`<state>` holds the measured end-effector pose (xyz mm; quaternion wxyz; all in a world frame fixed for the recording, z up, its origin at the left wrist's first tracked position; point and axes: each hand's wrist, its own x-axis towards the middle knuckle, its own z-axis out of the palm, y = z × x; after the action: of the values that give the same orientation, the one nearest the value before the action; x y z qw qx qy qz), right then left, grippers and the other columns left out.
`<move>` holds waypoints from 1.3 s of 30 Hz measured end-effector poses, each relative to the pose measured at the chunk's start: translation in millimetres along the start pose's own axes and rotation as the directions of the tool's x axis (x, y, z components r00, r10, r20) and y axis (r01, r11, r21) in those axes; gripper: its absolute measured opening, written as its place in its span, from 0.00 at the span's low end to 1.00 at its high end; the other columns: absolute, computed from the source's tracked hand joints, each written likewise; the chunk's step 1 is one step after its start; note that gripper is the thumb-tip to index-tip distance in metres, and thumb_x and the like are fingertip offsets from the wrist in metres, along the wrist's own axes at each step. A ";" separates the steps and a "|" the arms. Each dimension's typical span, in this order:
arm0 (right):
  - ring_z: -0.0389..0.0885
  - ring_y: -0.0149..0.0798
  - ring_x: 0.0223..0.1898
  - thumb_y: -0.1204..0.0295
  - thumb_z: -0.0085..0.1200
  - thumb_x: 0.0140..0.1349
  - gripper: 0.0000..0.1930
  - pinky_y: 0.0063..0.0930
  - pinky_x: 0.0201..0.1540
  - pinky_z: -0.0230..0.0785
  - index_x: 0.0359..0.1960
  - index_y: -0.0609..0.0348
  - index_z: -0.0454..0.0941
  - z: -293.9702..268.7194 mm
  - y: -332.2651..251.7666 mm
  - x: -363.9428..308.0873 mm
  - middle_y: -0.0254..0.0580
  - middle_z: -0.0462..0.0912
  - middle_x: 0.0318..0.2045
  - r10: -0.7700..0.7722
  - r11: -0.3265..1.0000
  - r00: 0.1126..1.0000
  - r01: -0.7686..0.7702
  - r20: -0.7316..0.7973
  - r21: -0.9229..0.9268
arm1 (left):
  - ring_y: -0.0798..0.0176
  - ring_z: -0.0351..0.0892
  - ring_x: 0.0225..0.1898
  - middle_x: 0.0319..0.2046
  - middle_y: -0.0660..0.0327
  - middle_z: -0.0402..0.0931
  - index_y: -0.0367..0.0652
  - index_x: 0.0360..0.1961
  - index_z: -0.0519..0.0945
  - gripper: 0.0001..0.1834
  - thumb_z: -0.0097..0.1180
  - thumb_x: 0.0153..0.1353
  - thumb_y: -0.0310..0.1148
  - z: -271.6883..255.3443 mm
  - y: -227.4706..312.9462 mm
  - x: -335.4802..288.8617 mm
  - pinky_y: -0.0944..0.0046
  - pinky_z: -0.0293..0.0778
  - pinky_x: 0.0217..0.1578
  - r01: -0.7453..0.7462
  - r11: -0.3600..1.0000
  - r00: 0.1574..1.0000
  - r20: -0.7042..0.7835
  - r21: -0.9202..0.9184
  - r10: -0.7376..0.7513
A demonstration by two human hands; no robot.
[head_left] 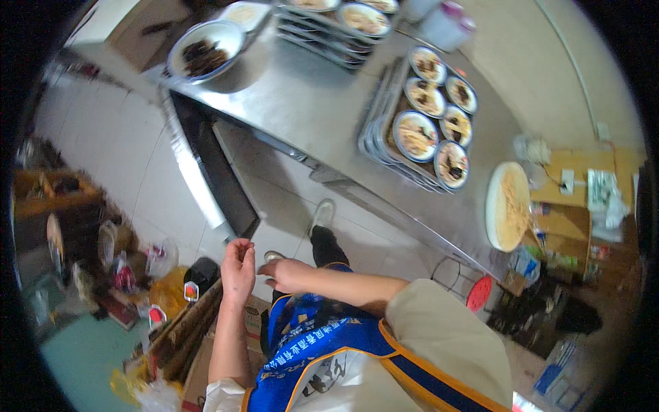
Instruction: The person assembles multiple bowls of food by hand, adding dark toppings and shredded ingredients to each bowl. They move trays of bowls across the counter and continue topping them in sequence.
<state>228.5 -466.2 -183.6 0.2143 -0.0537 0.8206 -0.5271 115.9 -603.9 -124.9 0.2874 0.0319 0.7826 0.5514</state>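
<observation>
My left hand (238,269) is raised in front of my body, its fingers curled loosely together, with nothing visible in them. It lies beside the lower end of a metal-edged dark panel (230,185) that juts out below the counter; whether they touch I cannot tell. Just to its right, my right hand (280,275) reaches across the blue apron (309,343), palm partly hidden, fingers slightly apart and bare. Up on the steel counter (288,117), stacked trays (384,147) carry several bowls of food (415,136) with dark strips on top.
A large bowl of dark strips (204,53) stands at the counter's left end, near more stacked trays (322,34). A round white tub of pale shreds (508,206) sits at the right end. Bags, bottles and cardboard (165,295) crowd the lower left; a red stool (479,294) stands right.
</observation>
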 end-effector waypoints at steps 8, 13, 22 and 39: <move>0.81 0.34 0.38 0.75 0.49 0.69 0.11 0.30 0.44 0.76 0.52 0.59 0.75 -216.3 122.5 -278.3 0.40 0.83 0.38 0.645 0.650 0.057 -0.566 -0.762 0.507 | 0.62 0.79 0.51 0.48 0.57 0.80 0.37 0.57 0.73 0.15 0.51 0.70 0.24 212.7 60.5 60.6 0.64 0.76 0.52 0.119 0.990 0.734 0.664 0.078 -0.140; 0.80 0.31 0.38 0.71 0.42 0.75 0.15 0.29 0.39 0.75 0.58 0.61 0.73 -359.2 219.6 -308.3 0.39 0.82 0.46 0.685 0.728 0.088 -0.046 -0.723 0.684 | 0.60 0.80 0.48 0.48 0.59 0.80 0.40 0.54 0.73 0.13 0.54 0.70 0.28 333.0 73.6 87.8 0.59 0.77 0.50 0.556 0.772 0.695 0.682 -0.308 -0.228; 0.82 0.35 0.42 0.51 0.40 0.73 0.24 0.32 0.47 0.74 0.52 0.56 0.81 -445.9 234.7 -234.6 0.43 0.85 0.44 0.909 0.337 0.190 0.188 -0.371 0.922 | 0.63 0.81 0.43 0.44 0.63 0.81 0.50 0.54 0.75 0.12 0.44 0.73 0.31 363.5 78.6 110.0 0.59 0.81 0.41 0.645 0.552 0.763 0.482 -0.528 -0.431; 0.75 0.38 0.62 0.67 0.52 0.72 0.24 0.36 0.64 0.70 0.67 0.60 0.68 -311.0 172.5 -227.2 0.42 0.73 0.65 0.719 0.157 0.583 0.393 -0.378 0.906 | 0.63 0.84 0.42 0.42 0.57 0.84 0.42 0.51 0.80 0.15 0.55 0.68 0.37 257.8 84.5 170.1 0.60 0.79 0.43 0.626 0.751 0.728 0.502 -0.210 -0.467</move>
<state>330.3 -57.4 -160.1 -0.1226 0.4408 0.2764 -0.8451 76.7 -290.7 -179.4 0.6008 -0.1410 0.5585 0.5544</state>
